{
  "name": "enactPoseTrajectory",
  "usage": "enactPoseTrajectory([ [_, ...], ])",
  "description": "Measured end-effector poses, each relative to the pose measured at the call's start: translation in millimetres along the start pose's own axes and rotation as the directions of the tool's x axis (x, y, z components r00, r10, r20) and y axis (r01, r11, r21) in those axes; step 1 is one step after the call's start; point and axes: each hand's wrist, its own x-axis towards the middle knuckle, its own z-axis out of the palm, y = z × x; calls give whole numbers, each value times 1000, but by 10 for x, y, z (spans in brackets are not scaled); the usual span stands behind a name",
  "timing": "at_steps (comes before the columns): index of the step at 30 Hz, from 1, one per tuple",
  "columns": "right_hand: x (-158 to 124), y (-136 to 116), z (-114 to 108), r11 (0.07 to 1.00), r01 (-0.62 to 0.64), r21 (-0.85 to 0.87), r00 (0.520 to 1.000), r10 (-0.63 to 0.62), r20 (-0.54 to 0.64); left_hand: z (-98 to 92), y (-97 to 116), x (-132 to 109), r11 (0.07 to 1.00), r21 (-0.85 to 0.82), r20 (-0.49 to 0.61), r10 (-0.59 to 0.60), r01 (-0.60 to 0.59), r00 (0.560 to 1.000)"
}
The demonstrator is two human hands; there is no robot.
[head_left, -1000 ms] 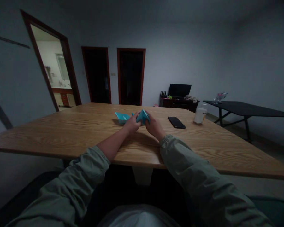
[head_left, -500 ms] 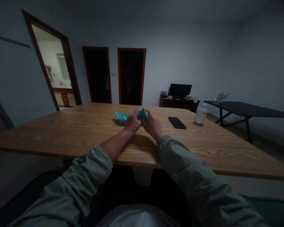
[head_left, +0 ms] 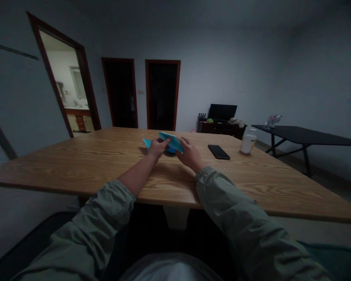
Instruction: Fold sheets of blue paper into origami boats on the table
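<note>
Between my two hands, a little above the table, is a piece of folded blue paper (head_left: 171, 140), stretched out wide and tilted down to the right. My left hand (head_left: 158, 147) pinches its left part, fingers closed. My right hand (head_left: 190, 153) grips its right end with thumb and fingers. Just left of my left hand, a blue folded paper boat (head_left: 146, 143) rests on the wooden table (head_left: 105, 160); my hand hides most of it. A darker blue patch shows under the held paper, and I cannot make out what it belongs to.
A black phone (head_left: 218, 152) lies flat to the right of my hands. Beyond it stands a white bottle (head_left: 248, 142). A black table (head_left: 304, 134) is at the far right, and a TV (head_left: 222, 112) stands on a dark cabinet (head_left: 219, 128) by the back wall.
The held paper has gone from a compact pointed shape to a wider, flatter one. My left hand has moved slightly left, away from my right, and covers more of the boat.
</note>
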Motion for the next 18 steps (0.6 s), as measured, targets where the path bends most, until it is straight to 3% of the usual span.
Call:
enactPoseTrajectory([
  [7,11,-4,52,956,53,287,997,-69,47,56,87,-144,997,-27,267,-56,66,962],
  [11,21,70,76,900,24,434,995,-66,81,18,30,-113,996,64,392,35,-65,919],
  [14,26,90,69,886,-33,463,995,-13,97,-23,-49,-64,975,152,357,100,-164,929],
  [18,38,74,53,884,-151,442,987,112,114,-48,-74,-63,961,212,248,122,-177,961],
])
